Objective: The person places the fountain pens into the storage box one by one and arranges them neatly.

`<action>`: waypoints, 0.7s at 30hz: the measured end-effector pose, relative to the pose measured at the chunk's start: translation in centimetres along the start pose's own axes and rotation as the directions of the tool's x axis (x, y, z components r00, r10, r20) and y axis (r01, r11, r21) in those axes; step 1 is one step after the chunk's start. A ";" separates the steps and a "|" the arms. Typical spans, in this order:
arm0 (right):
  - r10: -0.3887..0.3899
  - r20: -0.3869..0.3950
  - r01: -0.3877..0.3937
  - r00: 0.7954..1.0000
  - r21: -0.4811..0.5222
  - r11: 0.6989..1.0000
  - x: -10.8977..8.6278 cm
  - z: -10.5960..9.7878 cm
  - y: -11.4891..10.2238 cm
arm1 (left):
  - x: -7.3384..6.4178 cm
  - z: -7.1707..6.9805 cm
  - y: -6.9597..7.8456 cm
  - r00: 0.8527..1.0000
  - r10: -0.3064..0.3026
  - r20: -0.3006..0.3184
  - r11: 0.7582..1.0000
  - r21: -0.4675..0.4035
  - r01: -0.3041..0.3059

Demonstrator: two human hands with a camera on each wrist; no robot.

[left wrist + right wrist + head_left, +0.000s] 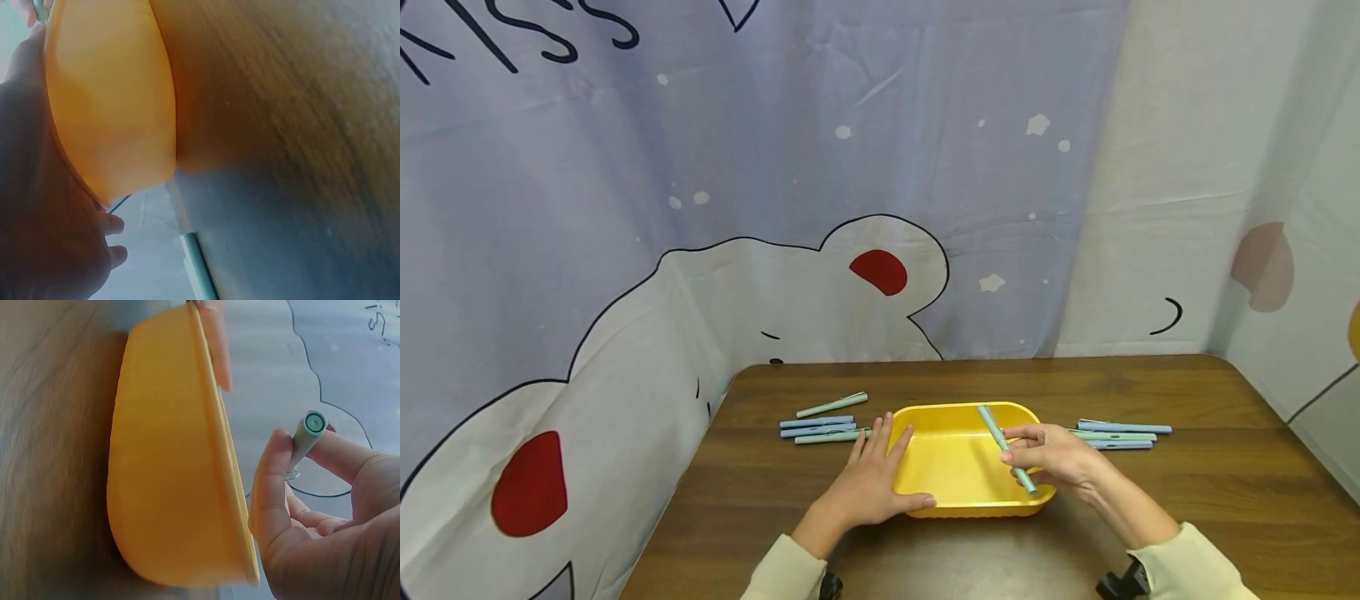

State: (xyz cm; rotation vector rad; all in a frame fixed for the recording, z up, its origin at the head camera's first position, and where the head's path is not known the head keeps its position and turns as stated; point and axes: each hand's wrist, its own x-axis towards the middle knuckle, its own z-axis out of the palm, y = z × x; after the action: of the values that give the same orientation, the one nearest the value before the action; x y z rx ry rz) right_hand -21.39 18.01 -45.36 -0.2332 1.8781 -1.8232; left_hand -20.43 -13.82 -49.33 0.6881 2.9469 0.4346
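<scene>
A yellow plastic tray (958,502) stands on the table in the head view. Over its right side, my right hand (1048,454) pinches a pale green pen (995,429) between thumb and fingers, and the pen slants. The right wrist view shows the round end of that green pen (314,422) facing the camera. My left hand (868,479) rests on the tray's left rim with its fingers straight and spread. In the left wrist view, the left hand (56,212) lies along the edge of the yellow tray (115,100).
Left of the tray lie several pens, among them a green pen (832,405) and a blue pen (816,422). To the right lie a blue pen (1125,427), a green pen (1120,436) and another blue pen (1123,445). A printed curtain (880,150) hangs behind the wooden table (760,500).
</scene>
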 end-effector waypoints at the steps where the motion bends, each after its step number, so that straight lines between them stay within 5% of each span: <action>1: 0.000 0.006 0.000 1.000 0.014 1.000 0.2 0.1 0.1 | 0.0 0.0 0.0 1.000 -0.001 0.001 1.000 0.000 0.001; 21: 0.048 -0.093 -0.044 0.995 0.045 0.998 4.0 4.6 1.3 | -0.1 -0.2 0.3 1.000 0.001 0.000 1.000 -0.010 -0.001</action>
State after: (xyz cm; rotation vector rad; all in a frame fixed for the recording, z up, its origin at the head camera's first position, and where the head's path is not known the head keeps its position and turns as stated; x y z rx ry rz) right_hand -22.35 12.19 -47.44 -0.0903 1.8890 -1.8705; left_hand -20.29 -13.67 -49.09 0.6886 2.9423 0.4488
